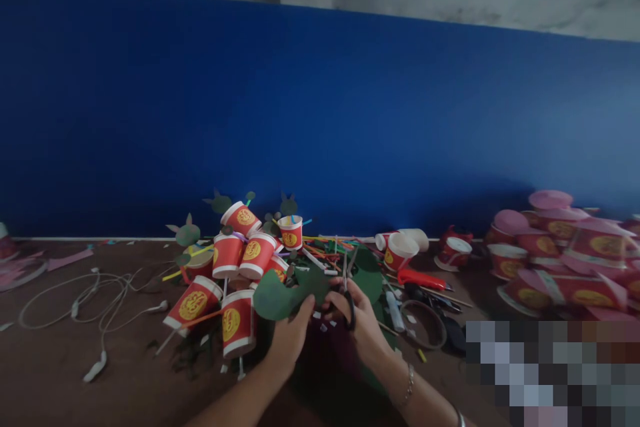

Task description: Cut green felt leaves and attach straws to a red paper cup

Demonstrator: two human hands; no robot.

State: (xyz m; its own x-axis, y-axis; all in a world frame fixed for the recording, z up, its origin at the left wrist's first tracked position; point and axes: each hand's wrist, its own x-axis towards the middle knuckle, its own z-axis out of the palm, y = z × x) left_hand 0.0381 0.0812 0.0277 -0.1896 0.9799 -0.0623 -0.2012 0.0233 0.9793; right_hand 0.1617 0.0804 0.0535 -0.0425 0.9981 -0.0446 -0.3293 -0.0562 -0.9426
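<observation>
My left hand [299, 321] is closed on a cut piece of dark green paper [276, 296] with a rounded left end. In my right hand [356, 313] is a pair of black-handled scissors [349, 287], with the blades pointing up and slightly apart. Both hands are close together at the paper's right end. Another green sheet [367, 275] lies just behind the scissors. Left of the paper, several red and white paper cups [239, 323] are heaped, some with straws through them. Small white scraps [324, 327] lie between my wrists.
White earphones [95, 367] with a tangled cord lie at the left. Colored straws [327, 247] are piled behind my hands. To the right are a red tool [423, 279], a tape roll [425, 324], a glue tube [395, 311] and pink-topped cups [550, 227]. A blue wall panel [320, 113] stands behind.
</observation>
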